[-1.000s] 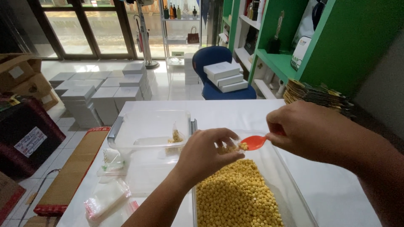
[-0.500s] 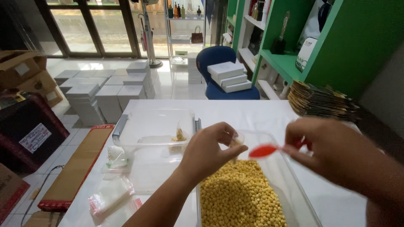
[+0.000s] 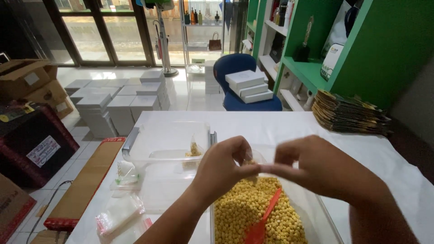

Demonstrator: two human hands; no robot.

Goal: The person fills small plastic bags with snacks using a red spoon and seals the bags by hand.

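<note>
Both hands met over the clear bin [image 3: 316,212] of yellow pellets [image 3: 253,212]: left hand [image 3: 224,169] and right hand [image 3: 323,169] pinched fingertip to fingertip on something small, maybe a little clear bag, couldn't tell. Red scoop [image 3: 264,217] lying loose on the pellets. One filled bag [image 3: 194,150] already in the second clear bin [image 3: 169,140]; empty bags [image 3: 120,217] waiting on the white counter [image 3: 280,126]. Loads of pellets left.

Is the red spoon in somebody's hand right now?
No, the red spoon lies on the yellow pellets, below both hands.
</note>
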